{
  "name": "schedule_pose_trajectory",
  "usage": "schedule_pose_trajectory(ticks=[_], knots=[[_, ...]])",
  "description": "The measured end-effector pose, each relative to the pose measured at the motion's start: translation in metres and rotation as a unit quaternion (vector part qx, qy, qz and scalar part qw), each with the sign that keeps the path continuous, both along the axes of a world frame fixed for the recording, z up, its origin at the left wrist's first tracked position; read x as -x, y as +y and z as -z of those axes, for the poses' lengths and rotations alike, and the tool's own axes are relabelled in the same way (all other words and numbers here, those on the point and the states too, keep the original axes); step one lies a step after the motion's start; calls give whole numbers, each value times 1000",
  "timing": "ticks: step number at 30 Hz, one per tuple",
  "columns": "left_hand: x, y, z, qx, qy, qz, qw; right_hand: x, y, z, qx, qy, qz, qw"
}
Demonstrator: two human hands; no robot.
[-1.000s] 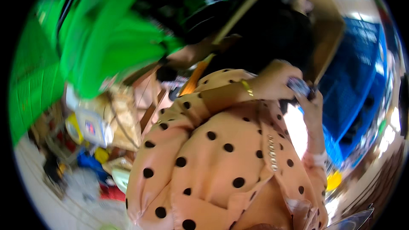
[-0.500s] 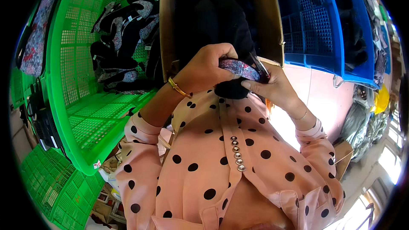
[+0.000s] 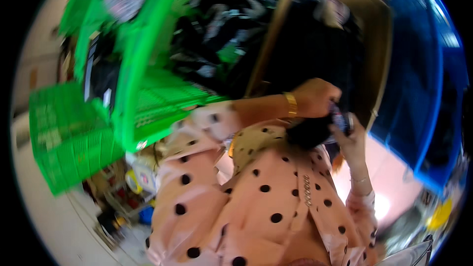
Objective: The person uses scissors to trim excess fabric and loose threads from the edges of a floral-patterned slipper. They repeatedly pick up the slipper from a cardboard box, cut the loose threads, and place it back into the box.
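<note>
My left hand (image 3: 318, 97), with a gold bracelet at the wrist, is closed on a black and floral fabric piece (image 3: 311, 130) in front of my chest. The patterned part lies between my two hands, and the black part hangs below the left one. My right hand (image 3: 352, 143) grips the piece's other side, fingers bent around it. A dark, shiny edge shows by the right fingers, too blurred to name. Just beyond the hands, a cardboard box (image 3: 382, 69) holds dark cloth.
A green plastic crate (image 3: 133, 76) at the left holds several black and floral pieces with white tags. Another green crate (image 3: 74, 138) stands lower left. Blue crates (image 3: 414, 83) are at the right, with a yellow item (image 3: 440, 215) and clear plastic below them.
My view has swung, so the crates and box appear shifted and tilted. Both hands still hold the piece, which is now turned, its black part towards the left. The picture is blurred.
</note>
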State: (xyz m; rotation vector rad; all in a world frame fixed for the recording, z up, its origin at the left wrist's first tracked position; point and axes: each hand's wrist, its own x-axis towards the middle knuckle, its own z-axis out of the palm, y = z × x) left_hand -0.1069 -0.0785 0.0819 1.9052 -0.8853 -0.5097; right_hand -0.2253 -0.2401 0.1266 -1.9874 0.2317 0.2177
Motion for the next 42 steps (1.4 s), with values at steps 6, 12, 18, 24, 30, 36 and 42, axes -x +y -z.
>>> schedule_pose_trajectory(ticks=[6, 12, 18, 24, 30, 36, 42], knots=[[-28, -38, 89, -65, -324, -92, 939, -51, -32, 97, 385, -167, -44, 906], [-48, -13, 96, 13, -30, -51, 998, -46, -40, 124, -60, -6, 110, 992], [-72, 21, 65, 25, 89, 128, 988, -54, -64, 84, -215, 57, -42, 974], [-68, 10, 67, 65, -18, 144, 987, -46, -79, 112, -81, -1, -96, 992], [-44, 14, 64, 24, -124, 80, 989, -27, -51, 113, 221, -175, -36, 959], [-23, -19, 80, 119, -160, -199, 960, -20, -56, 138, 144, -118, 100, 977], [-22, -18, 91, 22, 22, -159, 987, -23, -63, 140, 184, -97, 109, 972]])
